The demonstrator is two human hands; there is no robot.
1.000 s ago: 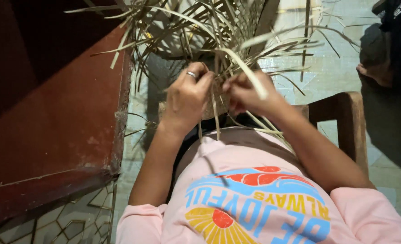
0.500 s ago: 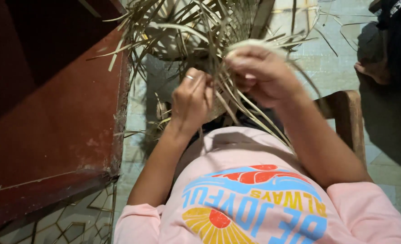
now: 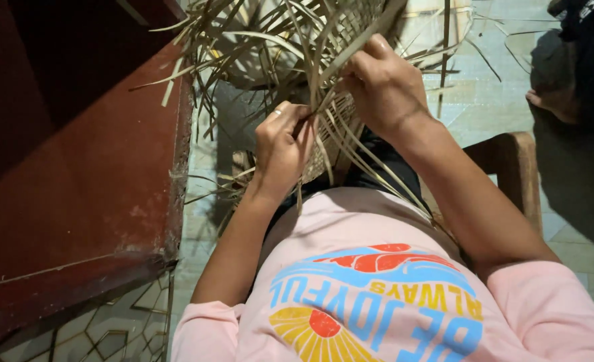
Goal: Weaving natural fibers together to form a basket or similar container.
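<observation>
Weaving entry, as I read it: left hand (image 3: pixel 285 144) pinching dry tan palm-leaf strips (image 3: pixel 350 144) against the half-woven pale straw basket (image 3: pixel 270 47) over the lap, right hand (image 3: pixel 384 84) closed on one strip; overpulling risks snapping it or loosening the weave.

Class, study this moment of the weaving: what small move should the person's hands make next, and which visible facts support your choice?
Probably the right hand should draw its pinched strip down through the crossing strips and snug it. That strip stands raised above the half-woven basket, while the left hand grips the neighbouring strips at the weave's edge, seemingly bracing them.
</observation>
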